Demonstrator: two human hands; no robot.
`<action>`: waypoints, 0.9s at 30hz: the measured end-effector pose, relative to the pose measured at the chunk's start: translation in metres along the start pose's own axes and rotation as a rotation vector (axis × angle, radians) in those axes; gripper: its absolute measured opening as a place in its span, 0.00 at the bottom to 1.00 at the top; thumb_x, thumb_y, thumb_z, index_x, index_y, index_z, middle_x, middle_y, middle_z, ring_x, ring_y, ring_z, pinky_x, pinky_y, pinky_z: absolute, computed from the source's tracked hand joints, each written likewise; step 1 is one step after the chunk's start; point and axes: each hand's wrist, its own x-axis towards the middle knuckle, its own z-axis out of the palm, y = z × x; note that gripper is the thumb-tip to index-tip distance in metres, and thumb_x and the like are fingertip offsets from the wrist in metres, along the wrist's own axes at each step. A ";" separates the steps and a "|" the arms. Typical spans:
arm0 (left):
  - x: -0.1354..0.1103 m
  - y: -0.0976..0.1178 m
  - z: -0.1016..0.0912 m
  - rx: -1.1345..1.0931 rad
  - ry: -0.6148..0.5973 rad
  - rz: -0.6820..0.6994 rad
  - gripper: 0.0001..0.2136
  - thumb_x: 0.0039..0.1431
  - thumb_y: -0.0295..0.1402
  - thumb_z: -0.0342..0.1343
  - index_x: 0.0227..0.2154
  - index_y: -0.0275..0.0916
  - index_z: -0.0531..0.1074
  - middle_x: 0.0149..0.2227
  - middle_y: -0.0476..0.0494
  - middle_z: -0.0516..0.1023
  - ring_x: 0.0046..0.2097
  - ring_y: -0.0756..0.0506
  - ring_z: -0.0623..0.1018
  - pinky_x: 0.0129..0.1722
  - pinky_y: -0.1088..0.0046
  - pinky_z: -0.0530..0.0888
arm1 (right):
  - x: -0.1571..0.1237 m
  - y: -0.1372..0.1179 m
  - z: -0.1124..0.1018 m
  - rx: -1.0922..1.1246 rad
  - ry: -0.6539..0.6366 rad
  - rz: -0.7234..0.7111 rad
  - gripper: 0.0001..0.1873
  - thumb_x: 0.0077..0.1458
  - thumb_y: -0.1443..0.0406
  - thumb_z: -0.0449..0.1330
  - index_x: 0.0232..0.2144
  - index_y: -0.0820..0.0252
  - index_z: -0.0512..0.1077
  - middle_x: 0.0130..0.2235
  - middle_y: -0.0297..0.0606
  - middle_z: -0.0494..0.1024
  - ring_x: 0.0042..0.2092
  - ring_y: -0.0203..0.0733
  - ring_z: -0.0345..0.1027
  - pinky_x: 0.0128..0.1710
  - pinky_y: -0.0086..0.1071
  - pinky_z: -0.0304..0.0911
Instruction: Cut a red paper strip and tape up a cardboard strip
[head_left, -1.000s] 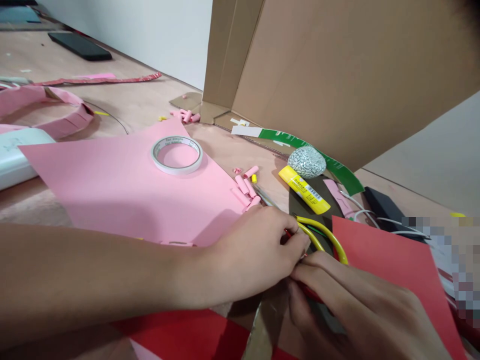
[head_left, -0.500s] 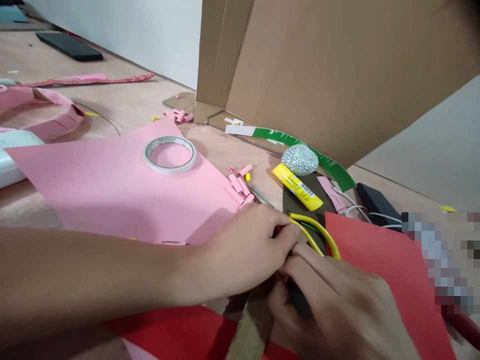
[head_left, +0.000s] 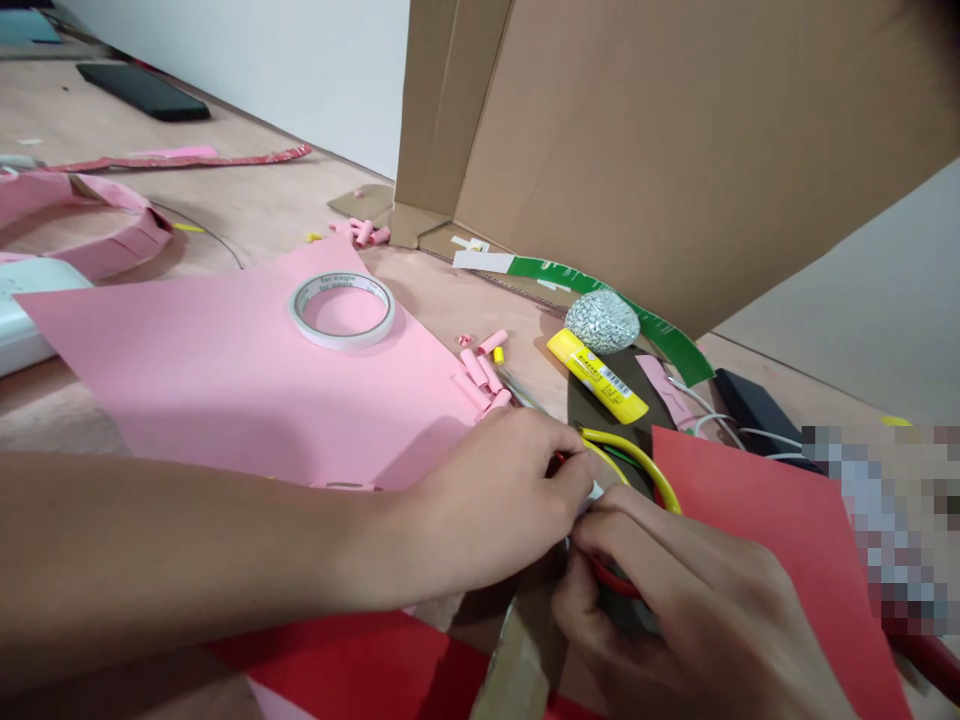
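Close together at the lower middle, my left hand (head_left: 502,490) and my right hand (head_left: 690,600) are both closed, fingertips nearly meeting. A small white piece (head_left: 595,492) shows between them; which hand grips it I cannot tell, as the fingers hide most of what they hold. Under my right fingers a curved red thing (head_left: 616,580) peeks out. Just beyond my fingers lies a yellow loop (head_left: 660,470), like a handle. A strip of brown cardboard (head_left: 514,660) runs below my hands toward the bottom edge.
Pink paper (head_left: 225,380) bears a tape roll (head_left: 342,338). Small pink paper rolls (head_left: 472,368) lie by its edge. A yellow tube (head_left: 598,376), a silvery ball (head_left: 602,321) and a green strip (head_left: 675,345) lie before an upright cardboard panel (head_left: 637,150). Red paper (head_left: 772,530) is at right.
My right hand has shifted slightly right, away from my left fingertips. The white piece between them and the red thing beneath my right fingers now show. My left hand stays nearly in place.
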 end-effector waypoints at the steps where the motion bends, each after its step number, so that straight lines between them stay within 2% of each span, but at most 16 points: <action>1: 0.000 0.000 0.000 0.007 0.001 -0.002 0.17 0.65 0.35 0.49 0.20 0.39 0.62 0.20 0.56 0.66 0.25 0.52 0.66 0.23 0.71 0.60 | 0.000 0.001 -0.001 0.001 -0.013 0.004 0.14 0.53 0.71 0.54 0.18 0.55 0.63 0.20 0.30 0.70 0.17 0.32 0.56 0.18 0.31 0.51; 6: 0.001 -0.002 0.000 0.012 0.003 0.011 0.16 0.65 0.35 0.49 0.21 0.39 0.65 0.22 0.55 0.70 0.27 0.51 0.68 0.24 0.71 0.61 | -0.004 0.009 -0.006 0.039 -0.034 0.045 0.13 0.54 0.70 0.54 0.19 0.55 0.64 0.20 0.30 0.70 0.17 0.34 0.60 0.16 0.29 0.55; 10: 0.002 0.000 -0.001 -0.014 -0.008 0.004 0.15 0.64 0.33 0.49 0.20 0.39 0.63 0.22 0.55 0.67 0.26 0.51 0.67 0.24 0.71 0.60 | -0.004 0.008 -0.016 0.159 -0.135 0.096 0.12 0.58 0.68 0.56 0.23 0.55 0.68 0.23 0.29 0.73 0.21 0.34 0.67 0.19 0.26 0.61; 12: 0.002 0.001 -0.002 -0.007 -0.010 0.009 0.15 0.64 0.32 0.49 0.20 0.39 0.62 0.22 0.55 0.67 0.27 0.51 0.67 0.24 0.71 0.60 | -0.003 0.006 -0.019 0.160 -0.176 0.097 0.11 0.60 0.67 0.56 0.26 0.55 0.70 0.26 0.31 0.76 0.24 0.35 0.72 0.21 0.26 0.64; 15: 0.002 0.002 -0.002 -0.012 -0.014 0.025 0.15 0.64 0.32 0.49 0.20 0.39 0.63 0.22 0.54 0.69 0.27 0.51 0.68 0.25 0.71 0.60 | -0.002 0.003 -0.020 0.132 -0.210 0.109 0.10 0.62 0.67 0.57 0.27 0.55 0.70 0.28 0.32 0.77 0.26 0.37 0.73 0.21 0.26 0.64; 24: 0.001 0.003 -0.003 -0.014 0.004 0.051 0.15 0.64 0.32 0.48 0.20 0.40 0.62 0.23 0.52 0.70 0.27 0.49 0.69 0.25 0.70 0.59 | -0.006 0.004 -0.012 0.083 -0.152 0.076 0.09 0.61 0.68 0.56 0.28 0.54 0.71 0.27 0.30 0.77 0.22 0.34 0.70 0.19 0.27 0.59; 27: 0.001 0.003 -0.003 -0.005 -0.005 0.034 0.15 0.65 0.31 0.48 0.20 0.40 0.63 0.23 0.52 0.70 0.28 0.49 0.70 0.26 0.70 0.59 | -0.006 0.002 0.000 0.094 -0.030 0.076 0.10 0.59 0.69 0.56 0.25 0.55 0.67 0.24 0.28 0.71 0.21 0.33 0.63 0.19 0.28 0.53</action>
